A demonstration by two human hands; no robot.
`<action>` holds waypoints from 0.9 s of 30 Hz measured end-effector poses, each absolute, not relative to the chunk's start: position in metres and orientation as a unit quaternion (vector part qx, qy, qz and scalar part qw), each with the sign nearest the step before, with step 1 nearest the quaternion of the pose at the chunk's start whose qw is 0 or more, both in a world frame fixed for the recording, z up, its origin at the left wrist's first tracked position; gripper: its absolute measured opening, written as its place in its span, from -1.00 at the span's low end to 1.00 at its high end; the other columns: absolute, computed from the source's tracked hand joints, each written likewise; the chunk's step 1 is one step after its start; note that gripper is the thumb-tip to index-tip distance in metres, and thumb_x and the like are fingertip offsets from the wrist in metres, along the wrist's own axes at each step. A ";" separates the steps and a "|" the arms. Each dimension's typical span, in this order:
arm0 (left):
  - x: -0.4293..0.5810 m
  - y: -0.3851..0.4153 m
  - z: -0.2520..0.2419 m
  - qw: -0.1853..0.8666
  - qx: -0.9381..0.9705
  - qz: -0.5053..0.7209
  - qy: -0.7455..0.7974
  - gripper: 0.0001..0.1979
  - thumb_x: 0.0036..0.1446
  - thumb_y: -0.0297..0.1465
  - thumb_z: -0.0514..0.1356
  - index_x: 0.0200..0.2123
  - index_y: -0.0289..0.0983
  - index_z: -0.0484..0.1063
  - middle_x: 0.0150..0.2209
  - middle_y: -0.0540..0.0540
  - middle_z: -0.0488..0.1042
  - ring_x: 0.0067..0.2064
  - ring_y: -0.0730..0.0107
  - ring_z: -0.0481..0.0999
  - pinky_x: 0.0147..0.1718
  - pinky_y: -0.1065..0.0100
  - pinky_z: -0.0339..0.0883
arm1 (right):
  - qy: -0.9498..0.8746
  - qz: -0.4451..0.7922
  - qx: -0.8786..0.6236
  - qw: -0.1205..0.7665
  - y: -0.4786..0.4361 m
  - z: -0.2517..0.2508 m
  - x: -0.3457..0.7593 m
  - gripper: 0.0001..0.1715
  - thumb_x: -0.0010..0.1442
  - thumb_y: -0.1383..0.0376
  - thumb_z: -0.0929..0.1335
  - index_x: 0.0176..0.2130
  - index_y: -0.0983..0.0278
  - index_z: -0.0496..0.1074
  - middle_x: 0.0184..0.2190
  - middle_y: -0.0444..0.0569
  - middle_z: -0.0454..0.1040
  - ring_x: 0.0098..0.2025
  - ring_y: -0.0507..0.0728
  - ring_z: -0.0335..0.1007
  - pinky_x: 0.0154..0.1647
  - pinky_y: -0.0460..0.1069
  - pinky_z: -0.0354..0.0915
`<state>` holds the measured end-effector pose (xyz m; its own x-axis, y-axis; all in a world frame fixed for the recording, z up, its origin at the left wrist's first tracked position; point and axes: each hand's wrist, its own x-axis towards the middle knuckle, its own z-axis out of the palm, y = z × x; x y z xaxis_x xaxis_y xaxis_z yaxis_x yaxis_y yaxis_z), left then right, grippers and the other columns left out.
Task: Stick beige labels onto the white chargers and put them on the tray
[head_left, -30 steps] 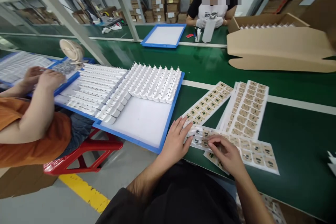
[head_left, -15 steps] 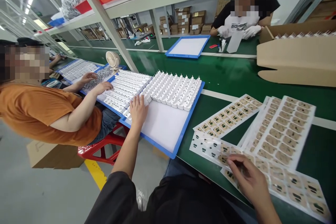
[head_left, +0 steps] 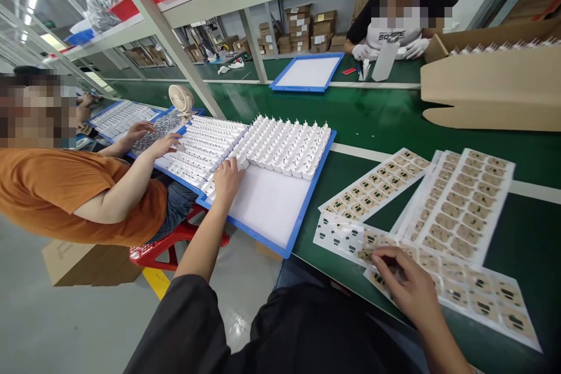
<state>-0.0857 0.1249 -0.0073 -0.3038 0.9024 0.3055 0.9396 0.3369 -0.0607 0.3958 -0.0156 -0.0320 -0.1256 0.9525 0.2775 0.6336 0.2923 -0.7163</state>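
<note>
My left hand [head_left: 227,181] reaches into the blue-rimmed tray [head_left: 302,222], its fingers curled over a white plastic part at the near-left end of the rows. The hand itself hides most of that part. Rows of the same white parts [head_left: 287,146], each with a small upright prong, fill the tray's far half. Over the bench, my right hand [head_left: 409,286] pinches thumb and forefinger at a tan sticker on the clear-backed sticker sheet [head_left: 464,289]. The fingers partly cover that sticker. At the sheet's left end, several stickers are gone from the backing.
More sticker sheets [head_left: 473,204] lie behind my right hand. To the left, a co-worker in an orange shirt [head_left: 87,193] handles parts beside a small fan [head_left: 181,99]. Across the green bench sit another gloved person and an open cardboard box [head_left: 486,87].
The fingers of my left hand have curled in more over the white parts. My right hand stays at the same spot on the sticker sheet. The whole view has shifted slightly.
</note>
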 end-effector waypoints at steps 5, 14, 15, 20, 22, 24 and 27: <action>-0.065 0.109 0.002 0.116 -0.591 -0.139 -0.786 -0.61 0.27 -0.14 0.23 0.01 -0.28 0.34 -0.08 -0.29 0.54 -0.01 -0.07 0.57 -0.13 0.18 0.39 | -0.749 0.207 -0.518 0.357 -0.012 -0.034 0.397 -0.84 0.33 0.14 0.38 -0.19 0.15 0.53 -0.23 -0.04 0.65 -0.25 0.13 0.61 -0.27 -0.06 0.49; 0.029 0.086 -0.001 -0.166 -0.668 -0.271 -0.673 -0.52 0.09 -0.03 0.38 -0.08 -0.17 0.32 -0.16 -0.09 0.58 -0.12 0.11 0.63 -0.17 0.21 0.46 | -0.731 0.220 -0.536 0.361 -0.016 -0.028 0.391 -0.83 0.37 0.17 0.35 -0.20 0.18 0.50 -0.25 -0.01 0.61 -0.31 0.12 0.56 -0.29 -0.03 0.47; 0.027 0.088 0.000 -0.173 -0.671 -0.263 -0.672 -0.51 0.09 -0.05 0.38 -0.06 -0.18 0.34 -0.14 -0.12 0.58 -0.08 0.08 0.62 -0.15 0.18 0.48 | -0.727 0.221 -0.539 0.364 -0.017 -0.027 0.390 -0.84 0.37 0.17 0.35 -0.20 0.18 0.50 -0.26 -0.02 0.61 -0.31 0.11 0.55 -0.29 -0.03 0.46; 0.002 0.092 0.011 -0.116 -0.784 -0.264 -0.550 -0.54 0.27 -0.26 0.25 0.22 -0.15 0.36 0.28 -0.23 0.41 0.32 -0.01 0.37 0.26 -0.06 0.31 | -0.725 0.224 -0.537 0.369 -0.018 -0.025 0.388 -0.86 0.37 0.18 0.36 -0.20 0.17 0.50 -0.25 -0.05 0.59 -0.30 0.09 0.55 -0.28 -0.05 0.45; -0.003 0.091 0.014 -0.117 -0.836 -0.234 -0.483 -0.58 0.33 -0.42 0.10 0.22 -0.10 0.41 0.31 -0.16 0.40 0.33 0.07 0.37 0.31 -0.04 0.27 | -0.726 0.223 -0.536 0.369 -0.018 -0.025 0.387 -0.86 0.37 0.18 0.36 -0.20 0.17 0.50 -0.25 -0.05 0.59 -0.31 0.08 0.54 -0.29 -0.05 0.45; -0.002 0.090 0.015 -0.130 -0.856 -0.193 -0.462 -0.51 0.28 -0.50 0.06 0.22 -0.08 0.43 0.28 -0.13 0.43 0.27 0.08 0.44 0.26 -0.01 0.34 | -0.725 0.222 -0.537 0.370 -0.018 -0.024 0.386 -0.86 0.37 0.19 0.36 -0.20 0.17 0.50 -0.26 -0.05 0.60 -0.34 0.07 0.53 -0.31 -0.06 0.45; 0.008 0.093 0.013 -0.118 -0.844 -0.154 -0.499 -0.43 0.21 -0.43 0.18 0.29 -0.13 0.35 0.26 -0.21 0.41 0.23 0.00 0.47 0.18 -0.01 0.43 | -0.723 0.213 -0.541 0.374 -0.018 -0.023 0.386 -0.86 0.37 0.19 0.36 -0.21 0.17 0.50 -0.26 -0.06 0.60 -0.35 0.06 0.53 -0.34 -0.07 0.45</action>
<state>0.0084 0.0929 0.0132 0.4541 0.8795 0.1425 0.8065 -0.4737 0.3538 0.3859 -0.0183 -0.0227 -0.1352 0.9410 0.3101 0.6217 0.3243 -0.7129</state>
